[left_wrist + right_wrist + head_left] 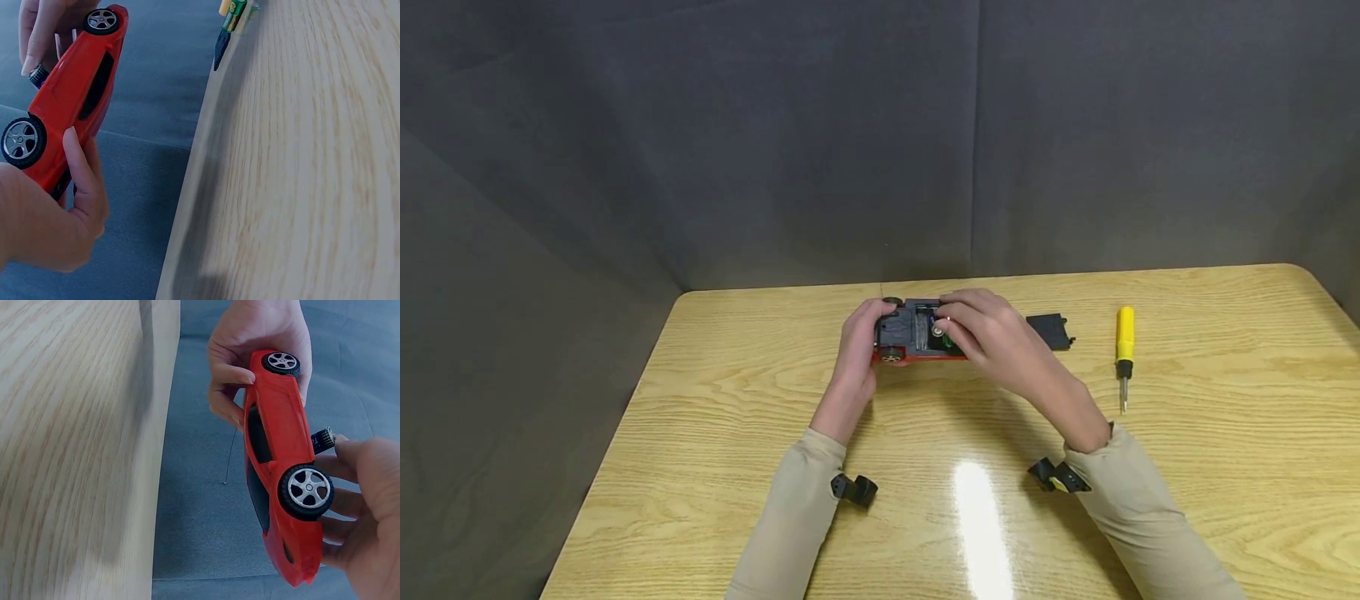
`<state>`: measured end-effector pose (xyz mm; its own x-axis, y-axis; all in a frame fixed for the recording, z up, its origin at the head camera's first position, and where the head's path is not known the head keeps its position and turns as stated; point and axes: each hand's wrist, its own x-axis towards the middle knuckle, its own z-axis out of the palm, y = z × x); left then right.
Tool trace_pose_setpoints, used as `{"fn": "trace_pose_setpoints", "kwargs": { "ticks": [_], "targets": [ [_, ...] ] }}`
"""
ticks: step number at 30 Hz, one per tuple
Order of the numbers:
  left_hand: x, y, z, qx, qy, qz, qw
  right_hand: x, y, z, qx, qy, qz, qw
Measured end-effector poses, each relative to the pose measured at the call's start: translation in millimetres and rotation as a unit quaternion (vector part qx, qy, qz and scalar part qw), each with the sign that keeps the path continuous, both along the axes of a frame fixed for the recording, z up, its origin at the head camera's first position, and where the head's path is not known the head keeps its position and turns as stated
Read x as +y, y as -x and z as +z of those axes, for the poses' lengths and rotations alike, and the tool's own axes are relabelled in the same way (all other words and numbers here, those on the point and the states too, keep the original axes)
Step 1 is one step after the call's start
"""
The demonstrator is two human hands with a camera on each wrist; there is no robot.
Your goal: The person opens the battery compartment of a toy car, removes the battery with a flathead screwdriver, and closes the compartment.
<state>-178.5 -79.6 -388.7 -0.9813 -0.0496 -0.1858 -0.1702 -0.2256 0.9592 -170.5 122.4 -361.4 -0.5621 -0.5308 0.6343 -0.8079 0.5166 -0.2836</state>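
A red toy car [275,419] is held above the table with its dark underside [895,329] facing up. My left hand [853,342] grips one end of it, thumb on the underside and fingers round the body. An open battery compartment [922,327] shows in the underside. From it a small dark battery [323,441] sticks up at a slant. My right hand [996,333] pinches that battery at its outer end, the other fingers lying along the car. Something green shows beside the battery in the head view, partly hidden by the right hand.
A black battery cover [1051,331] lies on the wooden table right of the car. Farther right is a yellow-handled screwdriver [1124,350]. A green cylindrical object [234,15] lies near the table edge in the left wrist view. Dark cloth [820,150] hangs behind.
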Motion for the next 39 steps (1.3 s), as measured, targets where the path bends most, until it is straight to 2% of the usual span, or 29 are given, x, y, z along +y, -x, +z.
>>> {"fn": "trace_pose_setpoints", "kwargs": {
  "ticks": [7, 25, 29, 36, 39],
  "targets": [
    [-0.5, 0.2, 1.3, -0.002, -0.007, -0.002, 1.0000, -2.8, -0.7, -2.5, 0.022, 0.017, 0.003, 0.9996],
    [2.3, -0.5, 0.5, 0.004, 0.004, -0.001, 1.0000, -4.8, -1.3, -4.2, 0.024, 0.010, 0.001, 0.9997],
    [2.6, -0.5, 0.2, 0.004, 0.004, -0.003, 1.0000, -6.5, -1.9, -4.6, 0.012, 0.002, 0.000, 0.9999],
    [3.4, -0.9, 0.4, 0.001, 0.001, -0.007, 1.0000, -6.9, -4.5, -4.1, -0.042, 0.013, 0.003, 0.9990],
    [3.5, -1.3, 0.9, 0.002, 0.000, -0.007, 1.0000, -6.5, -4.7, -4.1, -0.044, 0.015, 0.013, 0.9988]
  ]
}}
